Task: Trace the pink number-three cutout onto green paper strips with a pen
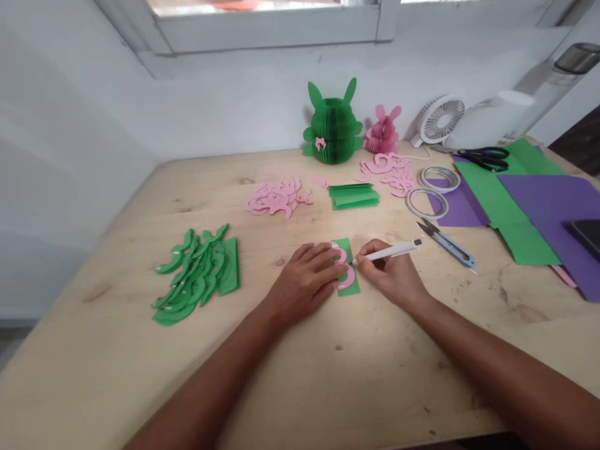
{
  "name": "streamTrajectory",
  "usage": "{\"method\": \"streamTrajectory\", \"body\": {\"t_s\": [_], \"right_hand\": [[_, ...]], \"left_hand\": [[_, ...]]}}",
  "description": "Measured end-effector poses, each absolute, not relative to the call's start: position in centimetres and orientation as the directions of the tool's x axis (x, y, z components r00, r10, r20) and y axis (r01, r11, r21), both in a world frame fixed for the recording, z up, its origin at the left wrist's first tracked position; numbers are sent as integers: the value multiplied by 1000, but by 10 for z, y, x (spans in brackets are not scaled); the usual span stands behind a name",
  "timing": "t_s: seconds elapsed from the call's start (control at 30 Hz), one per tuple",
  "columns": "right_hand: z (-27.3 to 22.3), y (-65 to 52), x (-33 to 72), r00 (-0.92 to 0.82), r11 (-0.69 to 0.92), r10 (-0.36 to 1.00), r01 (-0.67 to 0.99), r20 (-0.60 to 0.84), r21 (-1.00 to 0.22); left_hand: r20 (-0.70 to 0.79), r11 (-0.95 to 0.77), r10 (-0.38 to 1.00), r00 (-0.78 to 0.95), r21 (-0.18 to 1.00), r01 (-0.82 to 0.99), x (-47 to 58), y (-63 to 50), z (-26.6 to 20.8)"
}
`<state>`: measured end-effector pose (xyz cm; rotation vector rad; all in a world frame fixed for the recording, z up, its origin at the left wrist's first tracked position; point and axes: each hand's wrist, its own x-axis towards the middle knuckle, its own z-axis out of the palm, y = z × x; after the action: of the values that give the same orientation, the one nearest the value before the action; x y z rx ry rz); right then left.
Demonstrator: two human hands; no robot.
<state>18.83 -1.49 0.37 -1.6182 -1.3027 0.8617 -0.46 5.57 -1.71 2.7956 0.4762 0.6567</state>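
Note:
My left hand (307, 280) lies flat with its fingers stretched out, pressing a curvy pink paper cutout (347, 279) onto a small green paper rectangle (349, 291). Part of the cutout is hidden under those fingers. My right hand (391, 275) grips a white pen (394, 250), its tip at the cutout's right edge on the green paper. Left of my hands lies a heap of green wavy cutouts (192, 278) beside a green folded paper piece (229, 265). Beyond them are a pile of pink paper cutouts (276, 199) and a stack of folded green strips (354, 195).
At the back stand a green honeycomb paper bunny (334, 128), a smaller pink one (382, 132) and a white fan (440, 120). To the right lie tape rolls (427, 204), blue thread snips (450, 245), black scissors (485, 156), purple paper (557, 206) and a dark object (585, 234).

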Motion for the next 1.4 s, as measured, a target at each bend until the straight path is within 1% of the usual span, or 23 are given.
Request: {"method": "streamTrajectory", "body": {"t_s": [1.4], "right_hand": [[5, -19, 190, 230, -97, 973, 399, -2, -912]], "left_hand": [[367, -917, 367, 855, 299, 265, -5, 55, -16]]}}
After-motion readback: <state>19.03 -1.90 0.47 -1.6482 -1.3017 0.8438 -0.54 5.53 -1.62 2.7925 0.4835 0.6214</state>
